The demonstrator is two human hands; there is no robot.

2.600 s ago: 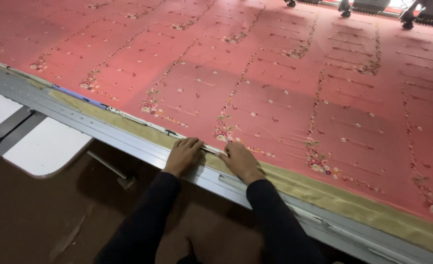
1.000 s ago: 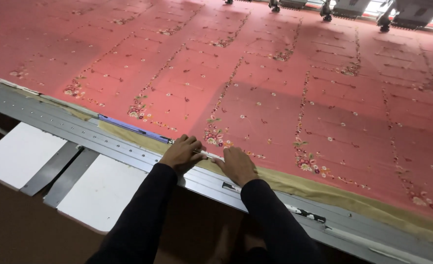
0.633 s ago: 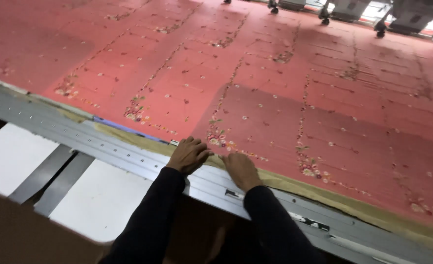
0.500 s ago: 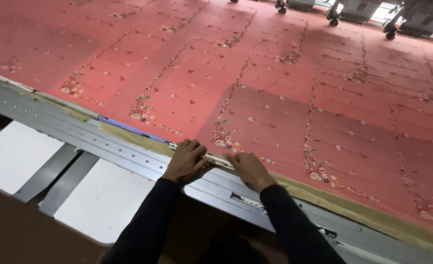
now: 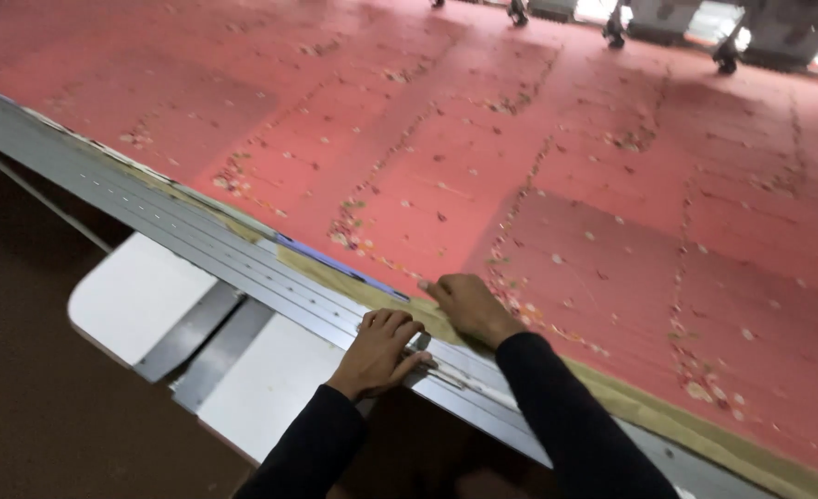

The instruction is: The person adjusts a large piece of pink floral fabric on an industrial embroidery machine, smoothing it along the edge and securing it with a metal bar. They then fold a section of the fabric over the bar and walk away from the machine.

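Along the near edge of the frame, both hands work the grey metal rail [image 5: 196, 254] that borders the big stretch of pink embroidered fabric [image 5: 538, 157]. Nearest, the left hand [image 5: 378, 351] lies knuckles-up on the rail, its fingers [image 5: 400, 325] curled down over a thin pale clamping strip [image 5: 455, 370] that runs along the rail's top, pressing rather than gripping anything loose. Just past it, the right hand [image 5: 469, 307] reaches over the tan backing band [image 5: 631, 397] at the cloth's border, fingers nearly straight and flat, fingertips on the fabric edge, holding nothing; both dark sleeves angle in from the bottom. To do this well, I would judge the flat hand should keep the cloth edge smooth and taut against the rail while the curled one presses the strip evenly, working along the edge without letting a wrinkle creep in. Below the rail hang two white panels [image 5: 141, 296]. Toward the far edge, rows of floral stitching cross the fabric, and dark machine heads [image 5: 617, 23] stand beyond it.
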